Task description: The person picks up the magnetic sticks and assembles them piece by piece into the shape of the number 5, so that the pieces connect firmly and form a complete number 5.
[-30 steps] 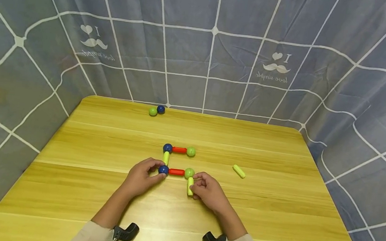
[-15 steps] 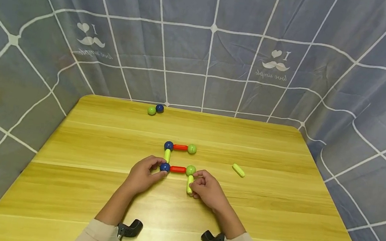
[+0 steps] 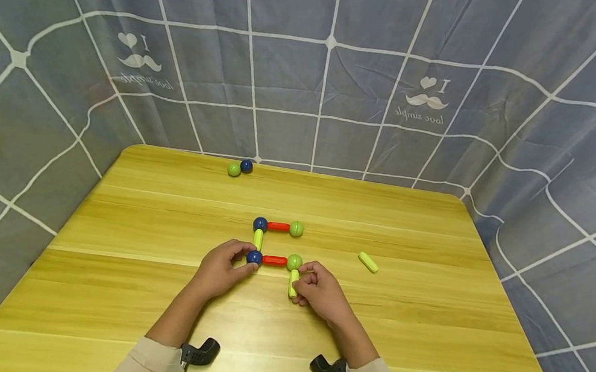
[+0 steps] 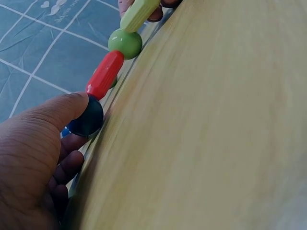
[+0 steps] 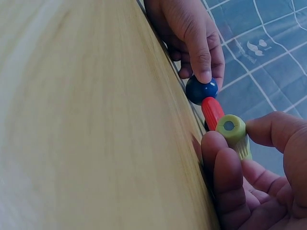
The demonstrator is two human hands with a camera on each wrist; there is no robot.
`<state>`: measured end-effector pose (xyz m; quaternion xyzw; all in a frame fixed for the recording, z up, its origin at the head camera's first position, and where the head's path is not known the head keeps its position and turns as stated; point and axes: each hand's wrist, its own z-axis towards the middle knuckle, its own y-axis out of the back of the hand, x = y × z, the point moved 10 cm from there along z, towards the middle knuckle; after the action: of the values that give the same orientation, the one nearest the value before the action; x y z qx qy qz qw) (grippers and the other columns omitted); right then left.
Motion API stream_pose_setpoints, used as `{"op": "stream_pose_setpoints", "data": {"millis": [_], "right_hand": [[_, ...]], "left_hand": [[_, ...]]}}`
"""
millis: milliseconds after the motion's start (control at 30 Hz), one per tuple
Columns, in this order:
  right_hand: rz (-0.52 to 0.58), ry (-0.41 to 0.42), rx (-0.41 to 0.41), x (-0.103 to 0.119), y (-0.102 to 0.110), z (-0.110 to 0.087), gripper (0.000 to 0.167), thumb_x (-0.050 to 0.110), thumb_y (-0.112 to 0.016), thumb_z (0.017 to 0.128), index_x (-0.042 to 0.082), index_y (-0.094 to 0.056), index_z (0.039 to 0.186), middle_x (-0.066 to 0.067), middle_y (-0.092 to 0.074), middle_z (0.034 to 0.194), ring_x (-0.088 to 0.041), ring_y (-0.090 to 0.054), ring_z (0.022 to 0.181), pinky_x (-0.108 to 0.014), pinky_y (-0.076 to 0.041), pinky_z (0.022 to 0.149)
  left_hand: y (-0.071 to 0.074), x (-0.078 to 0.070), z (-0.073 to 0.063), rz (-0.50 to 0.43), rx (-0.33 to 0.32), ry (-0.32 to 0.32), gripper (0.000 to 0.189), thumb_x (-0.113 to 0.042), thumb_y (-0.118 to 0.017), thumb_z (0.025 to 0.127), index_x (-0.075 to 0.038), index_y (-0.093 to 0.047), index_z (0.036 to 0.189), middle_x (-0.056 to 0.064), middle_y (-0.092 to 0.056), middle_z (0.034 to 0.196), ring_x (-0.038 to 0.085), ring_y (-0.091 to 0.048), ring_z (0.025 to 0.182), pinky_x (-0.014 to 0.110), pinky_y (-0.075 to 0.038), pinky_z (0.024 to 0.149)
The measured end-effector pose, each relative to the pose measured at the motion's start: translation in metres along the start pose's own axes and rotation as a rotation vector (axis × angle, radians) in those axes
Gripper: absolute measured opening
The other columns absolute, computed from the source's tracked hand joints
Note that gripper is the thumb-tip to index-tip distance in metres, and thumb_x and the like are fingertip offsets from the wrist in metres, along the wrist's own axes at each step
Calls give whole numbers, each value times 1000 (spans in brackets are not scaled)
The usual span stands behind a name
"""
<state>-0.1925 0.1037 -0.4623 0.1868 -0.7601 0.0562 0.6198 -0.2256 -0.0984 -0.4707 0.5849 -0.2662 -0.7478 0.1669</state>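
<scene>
My left hand (image 3: 222, 268) pinches the near blue ball (image 3: 255, 257) between thumb and fingers. A red rod (image 3: 275, 261) joins that ball to a green ball (image 3: 294, 262) on its right. With thumb and fingertips my right hand (image 3: 322, 290) holds a yellow-green rod (image 3: 294, 283), whose far end meets the green ball. In the right wrist view the rod's near end (image 5: 229, 125) shows a grey metal disc. Behind the near blue ball, another yellow-green rod (image 3: 258, 240) runs to a far blue ball (image 3: 260, 224). From there a second red rod (image 3: 278, 227) reaches a second green ball (image 3: 296, 229).
A loose yellow-green rod (image 3: 368, 262) lies to the right on the wooden table (image 3: 403, 324). Near the back edge, a green ball (image 3: 233, 169) and a blue ball (image 3: 246, 166) sit side by side. A grey curtain (image 3: 288, 76) hangs behind the table.
The head view has shifted slightly. Both hands keep their holds on the blue ball and the yellow-green rod, and the joined pieces look the same.
</scene>
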Motion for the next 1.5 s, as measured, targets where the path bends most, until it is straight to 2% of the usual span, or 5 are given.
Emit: {"op": "stream_pose_setpoints", "data": {"millis": [533,767,900,1333,1500], "right_hand": [[9,-15,-8,0,1,1,29,-3,-61,93,-11,-49,119,-13,-60,80,-31,-69,70,-27,-53,60],[10,-19,-25,-25,6,11,29,0,-62,94,-7,-50,119,-10,-60,79,-25,-69,67,-26,-53,58],[1,-26,-20,-24,5,12,30,-2,-61,94,-9,-49,120,-12,-61,81,-28,-69,68,-28,-53,59],[19,-19,-32,-32,7,16,29,3,-64,93,-5,-51,119,-11,-62,80,-22,-68,65,-25,-53,57],[10,-36,-56,-33,9,15,27,6,-63,94,-4,-52,118,-10,-61,74,-20,-67,63,-24,-52,56]], "left_hand": [[-1,3,1,9,-7,-3,31,-22,-80,85,-11,-71,113,-2,-66,99,16,-59,88,38,-50,80],[-3,2,2,4,0,1,31,-21,-81,85,-11,-71,113,0,-66,100,17,-59,89,39,-50,81],[-3,4,2,8,-3,8,31,-21,-80,85,-11,-71,112,-1,-66,100,17,-59,88,39,-50,81],[-2,3,1,1,-3,11,32,-22,-81,85,-11,-71,113,-1,-65,99,16,-58,88,39,-49,81],[-2,5,1,0,-12,10,31,-20,-81,84,-13,-71,113,-2,-65,99,16,-59,87,38,-50,81]]}}
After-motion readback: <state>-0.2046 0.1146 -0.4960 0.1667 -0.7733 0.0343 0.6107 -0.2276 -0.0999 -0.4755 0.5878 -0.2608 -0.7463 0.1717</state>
